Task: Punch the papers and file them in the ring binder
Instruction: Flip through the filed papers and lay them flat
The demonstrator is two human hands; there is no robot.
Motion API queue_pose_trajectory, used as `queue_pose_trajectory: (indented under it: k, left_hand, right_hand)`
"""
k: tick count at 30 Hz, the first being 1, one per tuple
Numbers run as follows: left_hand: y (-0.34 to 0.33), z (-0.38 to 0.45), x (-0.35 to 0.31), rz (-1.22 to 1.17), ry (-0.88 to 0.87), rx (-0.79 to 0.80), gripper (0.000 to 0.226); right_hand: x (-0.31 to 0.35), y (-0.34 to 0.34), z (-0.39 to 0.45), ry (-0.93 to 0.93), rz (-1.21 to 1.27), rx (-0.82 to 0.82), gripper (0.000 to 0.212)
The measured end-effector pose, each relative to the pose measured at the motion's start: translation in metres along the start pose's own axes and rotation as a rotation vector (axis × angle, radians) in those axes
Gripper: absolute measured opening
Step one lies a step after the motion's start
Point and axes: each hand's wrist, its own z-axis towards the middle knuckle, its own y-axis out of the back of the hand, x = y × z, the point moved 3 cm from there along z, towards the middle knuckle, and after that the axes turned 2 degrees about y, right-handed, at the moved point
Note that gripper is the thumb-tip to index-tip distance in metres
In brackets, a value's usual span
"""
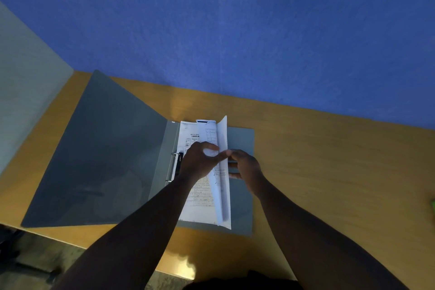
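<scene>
I see the grey ring binder (113, 148) lying open on the wooden desk (329, 160), cover flung left, rings (173, 167) at the spine. The papers (200, 207) sit on its right half, printed side up. My left hand (200, 162) reaches in from the near side, fingers curled, pinching a raised sheet (223, 172) that stands on edge over the stack. My right hand (244, 167) is just right of that sheet, thumb against it, fingers loosely extended behind; firm grip there, cannot tell. Both forearms angle inward.
</scene>
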Motion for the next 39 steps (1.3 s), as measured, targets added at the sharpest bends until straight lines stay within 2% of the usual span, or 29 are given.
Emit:
queue_pose_trajectory:
  k: [7, 12, 19, 30, 33, 36, 39]
  left_hand:
    - [0.001, 0.001, 0.003, -0.040, 0.009, 0.004, 0.055]
    - [0.000, 0.002, 0.003, -0.041, 0.007, 0.008, 0.058]
    - [0.001, 0.002, 0.002, -0.032, 0.011, 0.016, 0.057]
    - [0.002, 0.004, 0.005, -0.085, -0.018, 0.034, 0.038]
    - [0.001, 0.007, 0.010, -0.118, 0.035, 0.033, 0.030]
    - [0.005, 0.010, 0.015, -0.108, 0.081, -0.019, 0.027]
    - [0.015, 0.011, 0.019, -0.107, 0.113, -0.101, 0.026]
  right_hand:
    - [0.001, -0.001, -0.001, 0.002, -0.022, 0.006, 0.022]
    - [0.003, -0.001, -0.003, 0.027, -0.013, 0.025, 0.019]
    - [0.004, -0.002, -0.003, 0.030, 0.008, 0.033, 0.025]
    - [0.003, 0.000, -0.001, 0.034, -0.014, 0.025, 0.020]
    - [-0.001, 0.002, 0.003, 0.018, -0.023, -0.006, 0.023]
    - [-0.005, 0.003, 0.006, 0.017, -0.075, -0.047, 0.030]
    - [-0.006, 0.004, 0.009, 0.025, -0.121, -0.067, 0.022]
